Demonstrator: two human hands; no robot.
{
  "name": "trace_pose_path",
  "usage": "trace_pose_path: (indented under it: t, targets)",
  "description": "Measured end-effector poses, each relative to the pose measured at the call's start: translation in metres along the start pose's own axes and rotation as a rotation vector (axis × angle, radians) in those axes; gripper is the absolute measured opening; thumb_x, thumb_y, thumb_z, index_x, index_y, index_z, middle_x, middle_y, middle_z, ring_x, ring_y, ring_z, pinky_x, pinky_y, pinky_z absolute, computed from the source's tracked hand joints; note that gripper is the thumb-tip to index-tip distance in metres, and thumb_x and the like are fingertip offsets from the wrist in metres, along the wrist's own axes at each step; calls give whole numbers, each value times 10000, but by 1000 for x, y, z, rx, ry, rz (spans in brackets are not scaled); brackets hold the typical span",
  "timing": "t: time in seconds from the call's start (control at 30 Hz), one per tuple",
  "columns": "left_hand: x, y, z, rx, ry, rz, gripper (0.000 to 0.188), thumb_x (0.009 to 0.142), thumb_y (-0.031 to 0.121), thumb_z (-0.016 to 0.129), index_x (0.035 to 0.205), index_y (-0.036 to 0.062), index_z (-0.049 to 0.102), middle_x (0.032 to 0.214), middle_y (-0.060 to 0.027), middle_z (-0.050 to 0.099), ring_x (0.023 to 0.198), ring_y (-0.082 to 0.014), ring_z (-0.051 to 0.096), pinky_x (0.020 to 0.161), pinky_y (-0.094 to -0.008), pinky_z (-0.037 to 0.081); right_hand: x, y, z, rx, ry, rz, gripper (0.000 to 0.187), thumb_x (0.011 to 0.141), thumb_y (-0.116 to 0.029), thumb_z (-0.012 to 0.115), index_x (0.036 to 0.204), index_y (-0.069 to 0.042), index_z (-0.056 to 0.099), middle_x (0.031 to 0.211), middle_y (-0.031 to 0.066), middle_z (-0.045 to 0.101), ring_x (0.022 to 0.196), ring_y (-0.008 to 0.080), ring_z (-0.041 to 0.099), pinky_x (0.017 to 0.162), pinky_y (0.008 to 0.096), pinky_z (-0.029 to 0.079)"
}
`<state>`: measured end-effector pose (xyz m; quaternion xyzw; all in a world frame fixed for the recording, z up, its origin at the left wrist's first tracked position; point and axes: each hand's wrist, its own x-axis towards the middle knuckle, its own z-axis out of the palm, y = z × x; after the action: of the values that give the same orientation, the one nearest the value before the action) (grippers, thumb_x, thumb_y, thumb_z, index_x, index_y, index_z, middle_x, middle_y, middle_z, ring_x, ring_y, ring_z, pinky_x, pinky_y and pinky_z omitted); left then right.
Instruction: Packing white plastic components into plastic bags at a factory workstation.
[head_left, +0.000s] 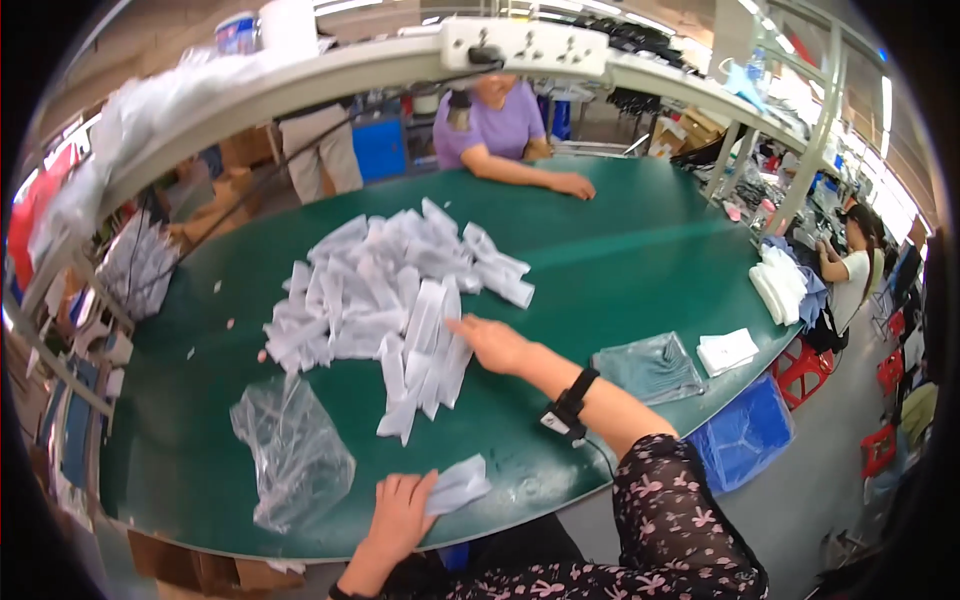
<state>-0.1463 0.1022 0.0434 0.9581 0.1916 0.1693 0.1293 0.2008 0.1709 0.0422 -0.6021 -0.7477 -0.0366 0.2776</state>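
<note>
Reaching over the green table in the head view, the right hand has its partly curled fingers at the right edge of a heap of white folded pieces; I cannot tell whether it grips 1 of them. The heap lies left of the table's middle, its near end trailing toward the person. At the near edge, the left hand is mostly closed, with the left end of a single white piece between finger and thumb. A crumpled clear bag lies near left. On the right are a flat plastic-wrapped bundle and a white folded cloth. A co-worker in purple rests 1 arm on the far side.
</note>
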Motion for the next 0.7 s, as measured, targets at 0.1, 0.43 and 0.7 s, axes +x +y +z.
trace_pose_path:
  t: [0.1, 0.43, 0.7]
  targets:
    - [-4, -1, 1, -66, -5, 39, 653, 626, 166, 787, 1233, 79, 562, 1159, -149, 525, 1081, -341, 486, 917, -448, 380, -8, 8, 9, -101, -173, 75, 172, 766, -17, 591, 933, 11, 564, 967, 217, 601, 943, 389, 593, 799, 449, 493]
    - [9, 11, -26, -46, 17, -15, 560, 649, 107, 717, 1189, 50, 580, 1248, -196, 500, 1188, -369, 443, 978, -478, 365, -63, -74, -7, 476, -241, 121, 193, 756, -87, 650, 870, 3, 522, 827, 200, 584, 821, 417, 596, 722, 481, 480]
    - [20, -1, -30, 76, 67, 100, 467, 688, 121, 723, 1137, 61, 610, 1176, -175, 546, 1088, -348, 519, 902, -461, 420, -75, -99, -2, 692, -412, -244, 142, 795, -130, 637, 851, -19, 569, 787, 170, 577, 808, 375, 595, 705, 457, 478]
